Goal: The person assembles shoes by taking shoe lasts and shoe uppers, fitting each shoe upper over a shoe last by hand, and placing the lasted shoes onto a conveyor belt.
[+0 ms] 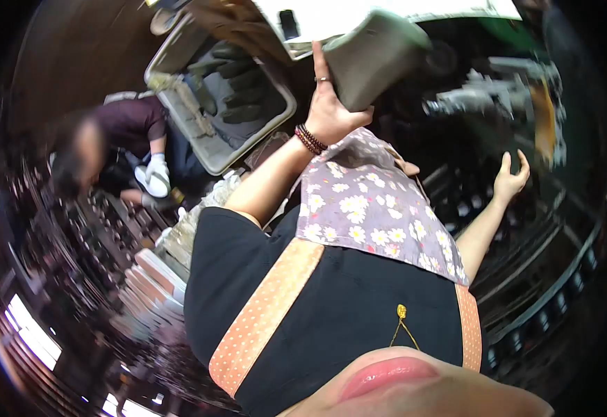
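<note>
My left hand [336, 110], with a ring and a dark beaded bracelet at the wrist, is closed on a smooth grey-green curved piece [376, 61] with a flared end. Its index finger stretches along the side of the piece, and the thumb is under the lower edge. What kind of thing the piece is, I cannot tell. My right hand [510, 179] is raised on the right, fingers apart and curled, holding nothing. It is below and apart from a blurred metal machine part [487, 97]. Near the left hand lies the white surface [449, 8].
A grey plastic bin [286, 104] with dark pieces stands to the left. Beyond it a co-worker [130, 121] bends down, a white-gloved hand on a white shoe-shaped thing [152, 182]. A dark phone-like object [289, 24] lies on the white surface. Pale stacked pieces [152, 285] are at lower left.
</note>
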Demonstrator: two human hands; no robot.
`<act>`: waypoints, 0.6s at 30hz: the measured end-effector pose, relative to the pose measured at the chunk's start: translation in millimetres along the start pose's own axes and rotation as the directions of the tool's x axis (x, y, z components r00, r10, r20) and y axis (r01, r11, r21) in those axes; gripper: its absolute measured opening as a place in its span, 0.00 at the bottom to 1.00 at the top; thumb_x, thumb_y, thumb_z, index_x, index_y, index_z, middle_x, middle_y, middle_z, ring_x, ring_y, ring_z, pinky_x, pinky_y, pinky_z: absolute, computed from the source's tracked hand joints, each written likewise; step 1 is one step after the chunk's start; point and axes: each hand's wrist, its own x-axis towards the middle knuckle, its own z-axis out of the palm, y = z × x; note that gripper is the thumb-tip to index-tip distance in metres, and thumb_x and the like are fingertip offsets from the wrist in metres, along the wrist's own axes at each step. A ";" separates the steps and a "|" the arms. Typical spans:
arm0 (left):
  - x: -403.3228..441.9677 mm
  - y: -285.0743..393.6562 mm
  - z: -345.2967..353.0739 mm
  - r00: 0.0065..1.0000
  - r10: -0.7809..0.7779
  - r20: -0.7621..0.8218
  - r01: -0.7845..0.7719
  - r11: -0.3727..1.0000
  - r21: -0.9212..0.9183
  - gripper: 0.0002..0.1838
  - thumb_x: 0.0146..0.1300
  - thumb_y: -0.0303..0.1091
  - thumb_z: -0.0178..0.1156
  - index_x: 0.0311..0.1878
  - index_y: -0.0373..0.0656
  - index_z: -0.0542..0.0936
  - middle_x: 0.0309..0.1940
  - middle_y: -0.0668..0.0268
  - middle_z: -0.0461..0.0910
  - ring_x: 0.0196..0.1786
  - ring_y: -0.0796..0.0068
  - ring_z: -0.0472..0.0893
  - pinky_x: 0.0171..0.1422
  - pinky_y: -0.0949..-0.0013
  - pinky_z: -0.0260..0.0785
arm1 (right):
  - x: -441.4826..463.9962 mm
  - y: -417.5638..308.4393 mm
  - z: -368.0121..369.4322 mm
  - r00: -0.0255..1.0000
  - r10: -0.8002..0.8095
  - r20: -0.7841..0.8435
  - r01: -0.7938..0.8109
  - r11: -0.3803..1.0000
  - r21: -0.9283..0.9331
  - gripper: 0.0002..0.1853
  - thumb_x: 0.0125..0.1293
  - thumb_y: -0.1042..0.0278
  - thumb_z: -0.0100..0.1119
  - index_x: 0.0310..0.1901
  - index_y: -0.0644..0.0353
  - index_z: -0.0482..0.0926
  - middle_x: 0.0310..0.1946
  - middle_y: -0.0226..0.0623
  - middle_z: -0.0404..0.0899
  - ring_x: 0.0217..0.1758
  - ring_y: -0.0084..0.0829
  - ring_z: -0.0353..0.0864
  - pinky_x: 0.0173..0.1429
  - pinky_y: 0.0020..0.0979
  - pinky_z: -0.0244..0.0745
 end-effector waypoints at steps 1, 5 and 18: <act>-1.7 -19.9 -6.2 0.995 -0.040 -0.093 0.020 0.978 -0.208 0.60 0.38 0.29 0.68 0.71 0.45 0.37 0.52 0.54 0.68 0.52 0.62 0.71 0.55 0.63 0.67 | 10.3 4.4 12.2 0.999 -0.009 0.037 0.009 1.000 0.000 0.21 0.55 0.62 0.67 0.50 0.59 0.76 0.49 0.44 0.74 0.53 0.41 0.72 0.60 0.37 0.65; -20.4 -115.5 -62.9 0.768 -0.629 -0.121 0.323 0.543 -0.775 0.34 0.45 0.26 0.64 0.55 0.47 0.58 0.43 0.61 0.70 0.42 0.67 0.75 0.46 0.62 0.73 | 39.4 3.5 67.3 0.985 0.002 0.173 -0.001 1.000 -0.006 0.32 0.54 0.53 0.68 0.55 0.64 0.71 0.54 0.49 0.70 0.59 0.45 0.69 0.63 0.39 0.62; 33.9 -260.1 -179.7 0.304 -0.420 -0.855 0.363 0.881 -0.304 0.41 0.45 0.20 0.60 0.67 0.38 0.58 0.61 0.47 0.65 0.61 0.55 0.69 0.63 0.60 0.66 | 84.2 26.0 84.7 0.970 0.238 0.046 -0.242 0.963 0.118 0.19 0.61 0.53 0.62 0.31 0.66 0.82 0.27 0.37 0.83 0.31 0.26 0.80 0.41 0.29 0.73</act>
